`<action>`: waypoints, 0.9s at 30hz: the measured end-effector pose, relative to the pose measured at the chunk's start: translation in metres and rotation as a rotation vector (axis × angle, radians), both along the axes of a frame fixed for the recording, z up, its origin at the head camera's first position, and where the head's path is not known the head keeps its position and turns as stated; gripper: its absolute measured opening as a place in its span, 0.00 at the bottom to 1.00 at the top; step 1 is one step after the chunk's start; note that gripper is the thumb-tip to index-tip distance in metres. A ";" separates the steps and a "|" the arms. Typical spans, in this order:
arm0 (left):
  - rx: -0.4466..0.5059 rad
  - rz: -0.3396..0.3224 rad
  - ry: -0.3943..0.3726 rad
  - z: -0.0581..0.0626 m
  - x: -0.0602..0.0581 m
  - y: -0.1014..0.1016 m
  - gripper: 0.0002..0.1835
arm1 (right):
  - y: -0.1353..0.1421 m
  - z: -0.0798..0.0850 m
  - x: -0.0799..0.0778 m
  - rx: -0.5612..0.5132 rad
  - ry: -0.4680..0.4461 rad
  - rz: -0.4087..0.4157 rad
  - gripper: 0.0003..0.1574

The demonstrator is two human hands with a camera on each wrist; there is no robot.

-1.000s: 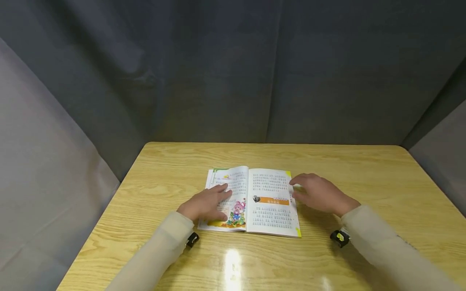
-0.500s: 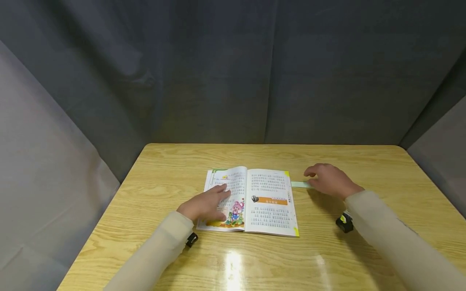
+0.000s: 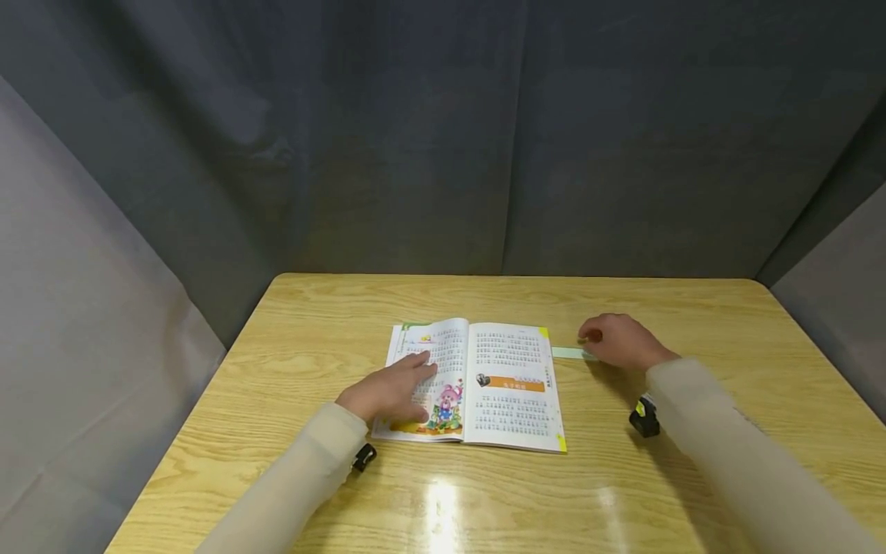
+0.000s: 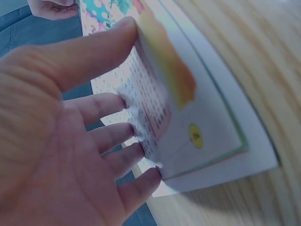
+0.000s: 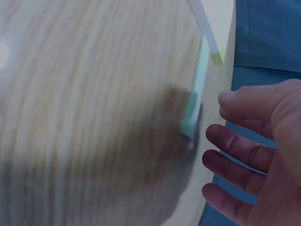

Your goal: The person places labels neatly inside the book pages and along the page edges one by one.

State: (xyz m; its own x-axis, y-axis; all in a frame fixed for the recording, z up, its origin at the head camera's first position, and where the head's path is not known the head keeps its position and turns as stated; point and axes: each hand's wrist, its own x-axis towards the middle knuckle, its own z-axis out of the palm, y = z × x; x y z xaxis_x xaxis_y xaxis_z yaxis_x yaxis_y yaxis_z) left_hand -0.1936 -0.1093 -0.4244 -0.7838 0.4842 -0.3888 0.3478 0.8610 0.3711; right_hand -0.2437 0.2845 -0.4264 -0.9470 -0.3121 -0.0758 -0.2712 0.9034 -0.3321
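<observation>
An open book (image 3: 508, 385) with printed text and a colourful cartoon lies on the table. My left hand (image 3: 391, 388) rests on its left page, fingers spread; the left wrist view shows the thumb and fingertips at the page (image 4: 207, 155). From the book's right edge sticks out a thin pale green strip (image 3: 569, 353), like a bookmark. My right hand (image 3: 623, 341) hovers over its outer end, thumb and forefinger tips close together. In the right wrist view the strip (image 5: 195, 89) lies apart from the loosely curled fingers (image 5: 235, 174), and nothing shows between them.
The wooden table (image 3: 332, 308) has rounded far corners. A dark curtain (image 3: 415, 154) hangs behind it, with pale cloth (image 3: 90, 323) at the left side. Each wrist carries a small black device (image 3: 644, 419).
My right hand has moved off the book's right edge to the right, uncovering the green strip, and its thumb and forefinger have come together. The left hand has stayed on the page.
</observation>
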 end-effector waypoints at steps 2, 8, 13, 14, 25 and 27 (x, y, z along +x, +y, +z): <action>0.001 0.004 -0.006 0.001 0.000 0.000 0.43 | 0.000 -0.004 0.000 -0.010 -0.009 -0.003 0.13; -0.026 -0.015 0.002 0.001 0.000 0.000 0.43 | -0.005 -0.012 0.001 -0.003 -0.046 -0.023 0.14; -0.029 -0.027 0.011 -0.001 -0.001 0.001 0.43 | -0.009 -0.013 0.001 0.044 -0.028 -0.029 0.09; -0.026 -0.026 0.011 -0.001 -0.001 0.002 0.43 | -0.009 -0.013 0.001 0.052 -0.025 -0.029 0.08; -0.023 -0.022 0.007 -0.001 0.000 0.000 0.44 | 0.008 -0.013 0.002 0.068 -0.047 -0.069 0.06; -0.027 -0.022 0.008 -0.002 0.000 0.000 0.44 | 0.015 -0.013 0.004 0.061 -0.055 -0.065 0.06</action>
State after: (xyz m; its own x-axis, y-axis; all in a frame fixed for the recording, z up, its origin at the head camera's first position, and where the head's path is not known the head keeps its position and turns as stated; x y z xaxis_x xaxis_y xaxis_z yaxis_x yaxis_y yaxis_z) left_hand -0.1941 -0.1096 -0.4259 -0.7764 0.4905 -0.3957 0.3693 0.8629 0.3449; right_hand -0.2402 0.2999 -0.4393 -0.9589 -0.2437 -0.1454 -0.1945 0.9375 -0.2885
